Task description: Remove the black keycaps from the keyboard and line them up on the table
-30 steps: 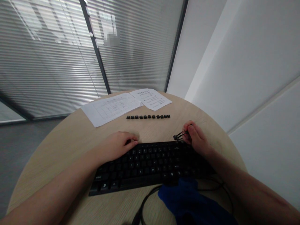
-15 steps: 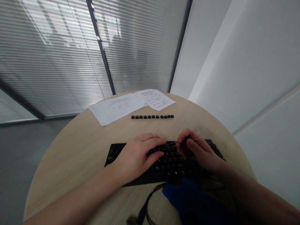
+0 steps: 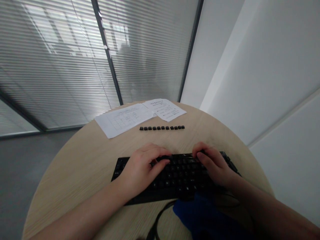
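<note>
Over the keyboard point(image 3: 177, 173), a wire tool point(image 3: 190, 157) is being pinched by the right hand point(image 3: 195, 154). There, the left hand point(image 3: 168, 159) is being curved — its grip cannot be told.

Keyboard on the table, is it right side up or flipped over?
Right side up: the lettered keys of the keyboard face the camera between the left hand and the right hand.

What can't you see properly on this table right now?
All in the head view:
- Marks on the row of black keys: too small.
- Words on the papers: too small and faint.
- Keyboard keys under the left hand: hidden by that hand.
- Most of the dark tool: hidden by the right hand; its thin wires are blurred.
- Bottom of the blue cloth: cut off by the lower edge.
</note>
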Tool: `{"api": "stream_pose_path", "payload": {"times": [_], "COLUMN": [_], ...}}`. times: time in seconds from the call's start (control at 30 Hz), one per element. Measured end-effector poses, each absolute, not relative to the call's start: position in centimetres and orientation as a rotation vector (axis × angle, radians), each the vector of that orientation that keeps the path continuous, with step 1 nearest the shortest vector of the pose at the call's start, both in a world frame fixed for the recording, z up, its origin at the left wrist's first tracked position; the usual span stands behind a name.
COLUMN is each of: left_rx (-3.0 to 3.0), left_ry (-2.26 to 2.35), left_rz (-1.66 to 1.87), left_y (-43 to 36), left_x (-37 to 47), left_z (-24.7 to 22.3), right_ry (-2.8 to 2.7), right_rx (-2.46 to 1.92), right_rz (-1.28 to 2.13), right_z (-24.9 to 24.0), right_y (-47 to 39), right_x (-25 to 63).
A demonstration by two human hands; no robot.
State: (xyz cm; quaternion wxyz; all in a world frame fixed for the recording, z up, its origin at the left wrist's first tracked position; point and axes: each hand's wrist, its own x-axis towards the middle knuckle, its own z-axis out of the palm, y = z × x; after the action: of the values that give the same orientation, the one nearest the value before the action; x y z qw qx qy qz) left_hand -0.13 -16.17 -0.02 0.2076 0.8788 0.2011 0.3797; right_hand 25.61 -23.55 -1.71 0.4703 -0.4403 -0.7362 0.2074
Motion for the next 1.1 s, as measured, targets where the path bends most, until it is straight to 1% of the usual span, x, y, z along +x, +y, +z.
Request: {"api": "stream_pose_path", "payload": {"times": [0.1, 0.17, 0.37, 0.5, 0.7, 0.83, 0.97, 1.1], "left_rx": [2.453, 2.449, 2.476, 2.514, 2.558, 2.604, 2.647, 2.656], "left_ry": [0.513, 0.468, 0.332, 0.285, 0.293, 0.28, 0.46, 0.813], "left_rz": [1.102, 1.123, 1.194, 1.175, 1.161, 1.142, 1.076, 0.772], "left_y": [-16.4, -16.6, -17.0, -16.9, -16.9, -16.7, -15.6, -13.2], "left_x": [-0.2, 0.0, 0.4, 0.4, 0.4, 0.2, -0.6, -1.7], "left_z": [0.0, 0.0, -0.3, -0.5, -0.7, -0.7, -0.3, 0.2], "right_ry": [-1.966, -2.011, -2.143, -2.09, -1.977, -1.982, -2.121, -2.189], "right_rx": [-1.059, -1.043, -1.019, -1.056, -1.052, -1.107, -1.285, -1.605], "right_rz": [0.222, 0.173, 0.176, 0.164, 0.326, 0.384, 0.286, 0.15], "right_z": [-1.0, -0.9, -1.5, -2.2, -3.8, -3.3, -1.7, -1.2], "right_y": [-23.5, -23.5, -23.6, -23.4, -22.7, -22.9, -21.0, -15.3], "right_x": [25.6, 25.4, 24.2, 23.6, 23.1, 23.2, 26.6, 32.7]}}
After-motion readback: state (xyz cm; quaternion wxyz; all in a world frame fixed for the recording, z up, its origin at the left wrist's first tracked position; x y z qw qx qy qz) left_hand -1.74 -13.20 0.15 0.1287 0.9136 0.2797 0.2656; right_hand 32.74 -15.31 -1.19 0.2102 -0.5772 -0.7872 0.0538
